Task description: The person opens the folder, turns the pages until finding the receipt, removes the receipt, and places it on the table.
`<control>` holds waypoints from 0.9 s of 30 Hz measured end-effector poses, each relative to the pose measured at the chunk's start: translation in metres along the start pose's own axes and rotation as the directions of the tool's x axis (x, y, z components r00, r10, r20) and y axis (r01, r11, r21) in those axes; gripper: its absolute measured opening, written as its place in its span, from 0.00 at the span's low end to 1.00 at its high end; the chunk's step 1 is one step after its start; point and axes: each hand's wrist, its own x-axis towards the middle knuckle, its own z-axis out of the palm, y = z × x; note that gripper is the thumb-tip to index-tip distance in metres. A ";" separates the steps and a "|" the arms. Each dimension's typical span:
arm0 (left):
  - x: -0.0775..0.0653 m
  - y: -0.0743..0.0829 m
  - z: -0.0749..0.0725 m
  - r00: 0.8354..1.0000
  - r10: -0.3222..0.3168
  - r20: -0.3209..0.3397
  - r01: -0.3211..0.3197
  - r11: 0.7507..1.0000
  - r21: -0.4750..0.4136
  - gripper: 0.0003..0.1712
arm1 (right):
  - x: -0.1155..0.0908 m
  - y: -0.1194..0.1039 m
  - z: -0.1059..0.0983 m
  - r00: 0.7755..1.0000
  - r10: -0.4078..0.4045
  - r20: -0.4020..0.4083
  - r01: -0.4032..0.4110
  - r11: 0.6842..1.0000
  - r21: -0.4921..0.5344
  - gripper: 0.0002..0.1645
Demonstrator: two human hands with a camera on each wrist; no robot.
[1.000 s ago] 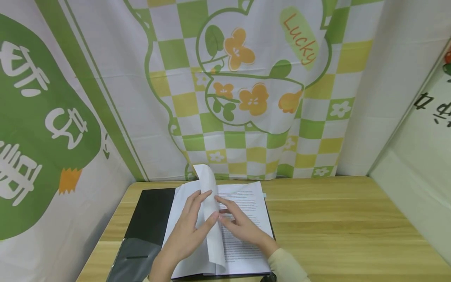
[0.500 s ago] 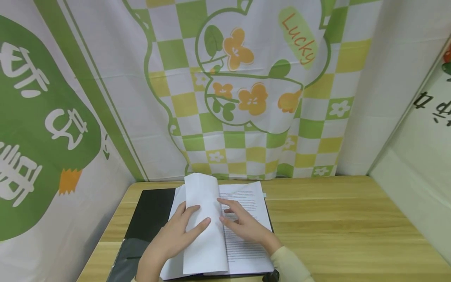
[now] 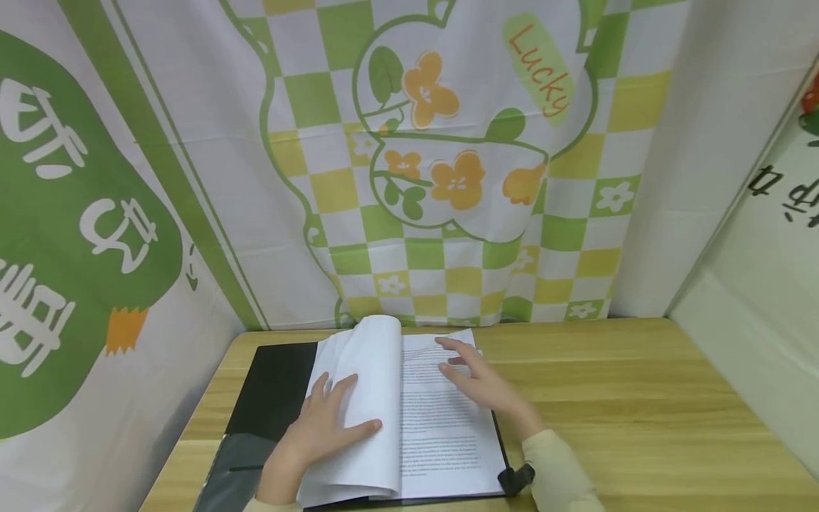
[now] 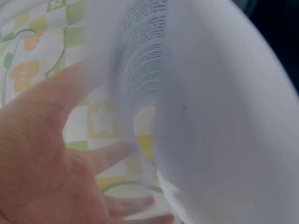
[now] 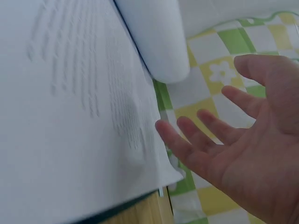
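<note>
Head view: one black folder (image 3: 278,384), laid flat on a wood-grain table (image 3: 640,412), its dark cover to the left and its sheets to the right of it. One printed page (image 3: 441,434), uppermost on the right side, with lines of small text. One bundle of blank-faced white sheets (image 3: 377,427), curving up along the middle and lying over the left side. One left hand (image 3: 320,427), fingers and thumb spread wide over the white sheets, pinching nothing; firmness of contact cannot be told. One right hand (image 3: 483,380), fingers loosely bent above the upper part of the printed page, holding nothing. One black wrist device (image 3: 515,480) and one cream sleeve (image 3: 563,473) on the right arm. Behind, one checked curtain (image 3: 448,281) in green, yellow and white, with orange flowers and the word "Lucky". Left wrist view: the left hand, digits well apart, beside a bowed sheet with print on its inner face; thumb tip blurred, its exact contact unclear. Right wrist view: the right hand, palm showing, fingers apart and unladen, near the printed page's edge; the curled sheets stand beyond.
</note>
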 end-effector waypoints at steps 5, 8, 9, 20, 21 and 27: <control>0.006 -0.008 0.013 0.994 -0.082 0.074 0.084 0.996 -0.030 0.61 | -0.004 0.001 -0.017 0.991 0.131 -0.017 -0.129 0.990 0.058 0.34; 0.006 -0.009 0.018 0.992 -0.097 0.084 0.100 0.995 -0.028 0.62 | -0.005 0.003 -0.024 0.987 0.157 -0.026 -0.155 0.985 0.078 0.34; 0.006 -0.009 0.018 0.992 -0.098 0.083 0.100 0.995 -0.024 0.61 | -0.005 0.004 -0.025 0.986 0.162 -0.033 -0.159 0.984 0.080 0.34; 0.013 -0.003 0.056 0.987 -0.115 -0.109 0.122 0.991 0.062 0.71 | -0.009 0.006 -0.032 0.983 0.178 -0.038 -0.175 0.982 0.076 0.35; 0.012 0.001 0.057 0.986 -0.114 -0.123 0.122 0.991 0.054 0.70 | -0.010 0.007 -0.033 0.983 0.177 -0.038 -0.174 0.982 0.068 0.35; 0.006 0.019 0.057 0.984 -0.025 -0.175 0.037 0.997 0.063 0.50 | -0.010 0.012 -0.037 0.978 0.200 -0.060 -0.199 0.980 0.012 0.36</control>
